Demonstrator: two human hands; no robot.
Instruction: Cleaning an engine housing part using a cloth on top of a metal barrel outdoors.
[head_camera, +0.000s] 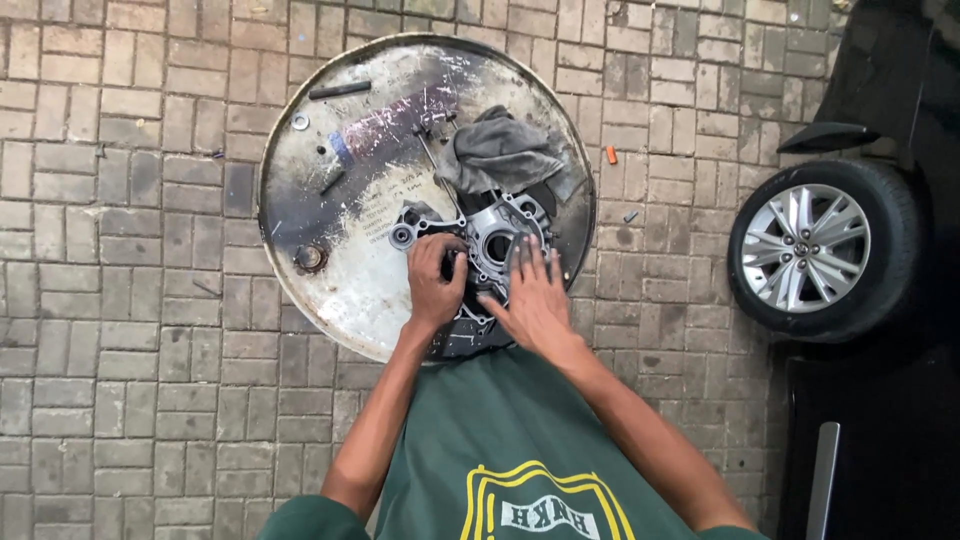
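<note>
Below, seen from the head camera: both hands down on a grey metal engine casing (497, 235), lying at the near edge of a round, stained drum top (330, 210) used as a bench. Left hand (436, 282) curled over the casing's left part, fingers bent and closed around something dark there; what exactly, impossible to tell. Right hand (533, 295) laid flat on the casing's right side, fingers spread and pressing down, fingertips just beside the large round opening in the middle. Casing partly hidden under both hands, with a small bearing eye (402, 236) sticking out on its left.

Just behind the casing, touching it, a crumpled grey rag (500, 150). Further back on the drum top, a dark bar (340, 90) near the far rim, a metal washer (300, 122) to its left, and a small blue piece (338, 146) near the middle. Close to the left rim, a rusty bung cap (309, 258). Scratches and white and pink smears across the surface.

Drum set on grey brick paving (120, 300). Off to the right, well apart, a car wheel (818, 248) with silver spokes, and a small orange bit (611, 155) on the bricks just beside the drum. Green shirt (500, 440) with a yellow emblem at the bottom of the view.
</note>
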